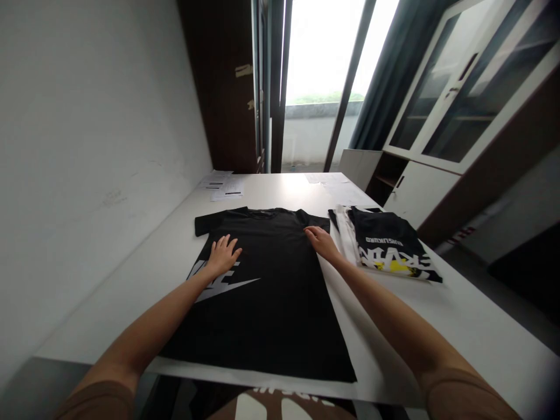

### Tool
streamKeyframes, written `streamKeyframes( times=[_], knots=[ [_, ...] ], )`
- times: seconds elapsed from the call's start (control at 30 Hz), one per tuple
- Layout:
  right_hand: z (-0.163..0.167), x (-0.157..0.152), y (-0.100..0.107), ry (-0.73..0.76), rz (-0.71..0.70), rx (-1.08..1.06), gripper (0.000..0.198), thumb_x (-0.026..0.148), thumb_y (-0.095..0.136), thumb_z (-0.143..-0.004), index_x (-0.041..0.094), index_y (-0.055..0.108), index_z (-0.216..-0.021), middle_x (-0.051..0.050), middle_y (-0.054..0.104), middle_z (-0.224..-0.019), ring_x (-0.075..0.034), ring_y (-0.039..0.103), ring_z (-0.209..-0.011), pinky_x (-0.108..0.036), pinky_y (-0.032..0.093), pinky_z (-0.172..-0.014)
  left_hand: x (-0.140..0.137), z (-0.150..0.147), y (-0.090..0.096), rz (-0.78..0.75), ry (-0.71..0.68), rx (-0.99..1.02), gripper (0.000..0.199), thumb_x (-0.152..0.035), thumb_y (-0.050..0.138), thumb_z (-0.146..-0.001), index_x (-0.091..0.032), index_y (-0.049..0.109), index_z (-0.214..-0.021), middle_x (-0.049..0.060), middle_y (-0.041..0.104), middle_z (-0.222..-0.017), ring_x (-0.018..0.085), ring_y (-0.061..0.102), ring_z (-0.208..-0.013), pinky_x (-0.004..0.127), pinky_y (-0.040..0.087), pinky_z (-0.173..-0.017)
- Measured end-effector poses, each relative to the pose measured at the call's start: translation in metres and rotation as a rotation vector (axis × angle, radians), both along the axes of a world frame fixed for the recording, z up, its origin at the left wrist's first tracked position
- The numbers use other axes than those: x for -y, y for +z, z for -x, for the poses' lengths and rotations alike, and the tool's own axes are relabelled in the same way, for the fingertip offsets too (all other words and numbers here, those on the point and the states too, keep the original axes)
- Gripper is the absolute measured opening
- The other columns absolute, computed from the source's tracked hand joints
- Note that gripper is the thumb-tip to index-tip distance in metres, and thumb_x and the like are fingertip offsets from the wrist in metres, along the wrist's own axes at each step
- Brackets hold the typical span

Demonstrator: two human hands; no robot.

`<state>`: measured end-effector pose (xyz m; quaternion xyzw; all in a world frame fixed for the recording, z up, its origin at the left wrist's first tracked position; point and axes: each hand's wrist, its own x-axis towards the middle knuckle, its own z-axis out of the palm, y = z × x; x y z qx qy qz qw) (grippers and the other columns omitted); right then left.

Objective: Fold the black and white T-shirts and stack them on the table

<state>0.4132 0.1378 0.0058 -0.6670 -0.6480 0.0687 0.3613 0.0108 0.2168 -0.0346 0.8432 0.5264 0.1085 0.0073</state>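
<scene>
A black short-sleeved T-shirt point(280, 315) lies spread flat on the white table, its collar at the far side and its hem along the near edge. Grey lettering and a grey swoosh run across its left part. My left hand point(223, 255) rests palm down on the shirt's upper left, fingers spread, partly covering the lettering. At the shirt's right edge, just below the sleeve, my right hand point(321, 242) has its fingers together and bent, pinching the fabric there. The fingertips' exact hold is partly hidden.
Folded shirts point(385, 239), black and white with yellow print, are stacked on the table point(420, 315) to the right. Papers point(227, 188) lie at the far left. A wall point(109, 134) borders the left side; a white cabinet point(415, 192) stands beyond the right edge.
</scene>
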Motion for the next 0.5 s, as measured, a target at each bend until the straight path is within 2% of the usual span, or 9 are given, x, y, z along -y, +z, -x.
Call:
streamKeyframes(
  times=[0.1,0.17,0.23,0.37,0.5],
  knots=[
    [-0.012,-0.039,-0.006,-0.085,0.048,0.143,0.044,0.036,0.04,-0.104,0.018,0.067,-0.133,-0.011,0.063,-0.14,-0.026,0.052,-0.134,-0.037,0.036,-0.115,-0.03,-0.012,0.01,-0.081,-0.019,-0.042,0.058,-0.057,0.038,-0.103,-0.022,0.055,-0.146,0.014,0.035,-0.165,0.036,0.023,-0.154,0.059,0.016,-0.123],
    [-0.016,-0.055,-0.014,-0.144,0.108,0.22,0.046,0.036,0.041,-0.104,0.018,0.063,-0.139,-0.011,0.059,-0.146,-0.026,0.047,-0.139,-0.037,0.032,-0.117,-0.055,-0.015,0.013,-0.116,-0.01,-0.076,0.056,-0.055,0.04,-0.102,-0.022,0.058,-0.143,0.014,0.036,-0.165,0.035,0.023,-0.154,0.059,0.015,-0.123],
    [-0.019,-0.063,-0.025,-0.225,0.193,0.268,0.047,0.039,0.042,-0.104,0.019,0.061,-0.142,-0.012,0.056,-0.149,-0.028,0.045,-0.141,-0.041,0.031,-0.118,-0.081,-0.011,0.013,-0.087,0.044,-0.093,0.058,-0.055,0.036,-0.103,-0.021,0.056,-0.145,0.015,0.037,-0.164,0.035,0.024,-0.154,0.059,0.017,-0.123],
    [-0.021,-0.068,-0.047,-0.385,0.298,0.33,0.053,0.049,0.047,-0.102,0.019,0.06,-0.143,-0.018,0.049,-0.153,-0.036,0.039,-0.145,-0.052,0.028,-0.116,-0.12,0.013,0.0,0.091,0.244,-0.102,0.068,-0.059,0.029,-0.102,-0.021,0.047,-0.154,0.019,0.035,-0.164,0.039,0.031,-0.151,0.065,0.027,-0.116],
    [-0.02,-0.066,-0.053,-0.516,0.318,0.325,0.052,0.051,0.047,-0.101,0.017,0.064,-0.137,-0.024,0.053,-0.146,-0.04,0.042,-0.139,-0.059,0.03,-0.11,-0.132,0.038,-0.016,0.142,0.347,-0.097,0.077,-0.066,0.026,-0.099,-0.02,0.037,-0.16,0.021,0.027,-0.167,0.043,0.026,-0.152,0.067,0.025,-0.116]
  ],
)
